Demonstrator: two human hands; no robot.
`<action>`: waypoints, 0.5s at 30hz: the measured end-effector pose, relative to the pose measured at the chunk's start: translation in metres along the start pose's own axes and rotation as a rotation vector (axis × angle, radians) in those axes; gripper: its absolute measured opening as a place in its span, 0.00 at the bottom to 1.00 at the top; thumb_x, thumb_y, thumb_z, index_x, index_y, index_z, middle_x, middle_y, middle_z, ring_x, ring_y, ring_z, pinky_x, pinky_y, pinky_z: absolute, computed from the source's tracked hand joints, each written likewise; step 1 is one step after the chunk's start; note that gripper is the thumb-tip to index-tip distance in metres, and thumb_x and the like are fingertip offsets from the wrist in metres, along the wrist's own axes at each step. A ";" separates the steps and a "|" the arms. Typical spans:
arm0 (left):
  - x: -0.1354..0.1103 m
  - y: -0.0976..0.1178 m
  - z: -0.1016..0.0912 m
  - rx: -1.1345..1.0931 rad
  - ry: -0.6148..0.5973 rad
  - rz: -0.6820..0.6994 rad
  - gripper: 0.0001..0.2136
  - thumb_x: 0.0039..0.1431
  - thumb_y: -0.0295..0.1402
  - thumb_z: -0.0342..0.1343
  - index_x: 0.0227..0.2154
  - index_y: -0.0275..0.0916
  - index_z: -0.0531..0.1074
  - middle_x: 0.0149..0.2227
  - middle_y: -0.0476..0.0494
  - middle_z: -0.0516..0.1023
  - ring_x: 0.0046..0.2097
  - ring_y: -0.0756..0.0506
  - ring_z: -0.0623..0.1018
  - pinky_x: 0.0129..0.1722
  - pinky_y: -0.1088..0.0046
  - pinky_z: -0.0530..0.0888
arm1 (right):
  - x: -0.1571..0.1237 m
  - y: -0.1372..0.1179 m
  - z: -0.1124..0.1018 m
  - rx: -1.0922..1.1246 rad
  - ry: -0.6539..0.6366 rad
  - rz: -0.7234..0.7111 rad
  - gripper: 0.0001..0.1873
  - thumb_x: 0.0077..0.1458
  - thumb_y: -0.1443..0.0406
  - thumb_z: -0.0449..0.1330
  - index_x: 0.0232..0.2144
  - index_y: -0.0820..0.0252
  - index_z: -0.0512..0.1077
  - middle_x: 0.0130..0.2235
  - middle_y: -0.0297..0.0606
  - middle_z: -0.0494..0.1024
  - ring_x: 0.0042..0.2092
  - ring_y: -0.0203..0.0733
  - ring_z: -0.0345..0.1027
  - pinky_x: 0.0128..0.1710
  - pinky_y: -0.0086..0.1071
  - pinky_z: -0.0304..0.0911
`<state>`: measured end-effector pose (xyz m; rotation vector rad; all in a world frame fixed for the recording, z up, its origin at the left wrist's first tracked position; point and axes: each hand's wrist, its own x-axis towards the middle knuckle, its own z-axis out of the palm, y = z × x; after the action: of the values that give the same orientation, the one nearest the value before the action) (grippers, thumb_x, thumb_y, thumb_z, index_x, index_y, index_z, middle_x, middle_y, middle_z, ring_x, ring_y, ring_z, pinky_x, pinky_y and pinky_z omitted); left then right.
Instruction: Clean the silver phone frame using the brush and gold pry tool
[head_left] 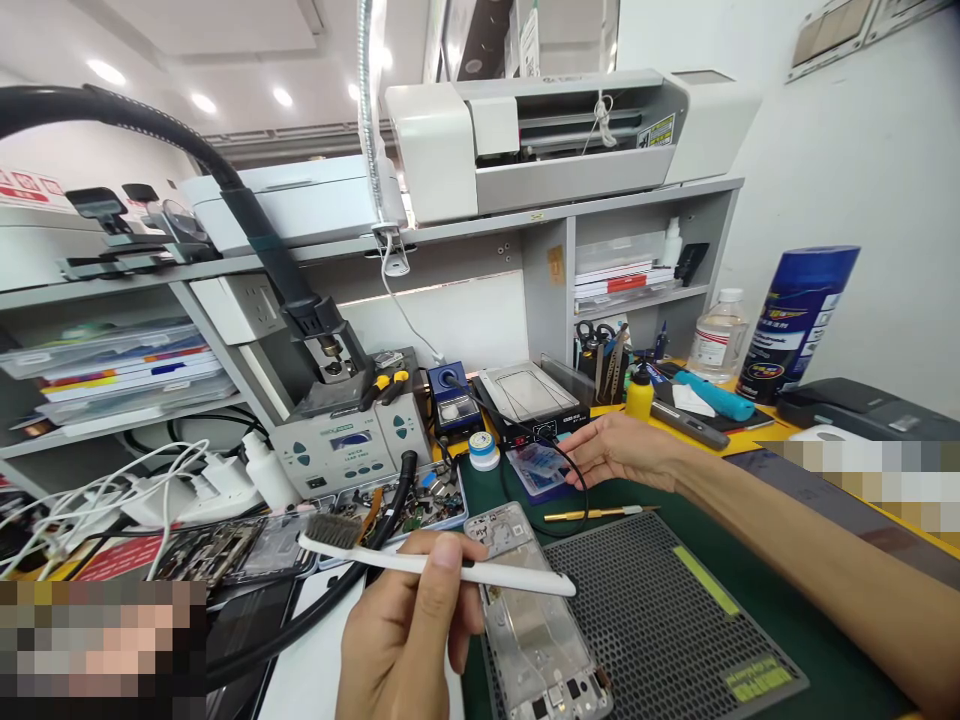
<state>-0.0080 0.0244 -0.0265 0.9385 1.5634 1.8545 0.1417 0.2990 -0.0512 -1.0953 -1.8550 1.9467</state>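
The left hand (pixel 420 620), nearest the camera at half past six, has its fingers wrapped round the handle of a white toothbrush-style brush (pixel 517 577), bristles towards ten o'clock. The handle's far end crosses above a bare phone frame (pixel 529 625), which lies at half past five along the nine o'clock edge of a dark perforated mat (pixel 675 610). If that grip slackens, the handle could drop onto the frame and scratch it or jar its exposed parts. A careless swing of the bristles towards two o'clock could scatter small components from the parts tray (pixel 463 495).

The right hand (pixel 611 455) is at four o'clock, fingers partly curled beside a translucent blue box (pixel 536 472); whether they grip it I cannot tell. A black cable (pixel 495 412) loops close by, so a hasty pull back could snag it and drag the blue soldering station (pixel 456 400). Just below, at half past four, a gold-handled pointed tool (pixel 592 515) could roll or prick a lowered wrist. The heating plate (pixel 525 390), at ten o'clock from that hand, could burn it if hot, which does not show
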 end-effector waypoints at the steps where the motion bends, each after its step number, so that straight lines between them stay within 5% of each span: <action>1: 0.000 0.001 0.000 0.001 0.002 0.001 0.25 0.57 0.57 0.67 0.31 0.36 0.80 0.18 0.48 0.71 0.18 0.49 0.70 0.15 0.78 0.67 | 0.000 0.001 0.001 -0.045 0.000 -0.004 0.18 0.69 0.61 0.65 0.57 0.61 0.74 0.56 0.45 0.78 0.50 0.50 0.78 0.48 0.47 0.77; 15: -0.002 0.003 0.004 -0.014 -0.009 -0.027 0.23 0.59 0.56 0.66 0.33 0.37 0.80 0.20 0.47 0.74 0.17 0.50 0.70 0.14 0.79 0.65 | -0.005 0.002 0.004 -0.500 -0.086 -0.099 0.16 0.69 0.60 0.65 0.55 0.60 0.75 0.54 0.43 0.80 0.48 0.48 0.79 0.46 0.46 0.78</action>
<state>-0.0035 0.0245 -0.0240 0.9141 1.5487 1.8378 0.1430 0.2924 -0.0519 -1.0253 -2.4734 1.5342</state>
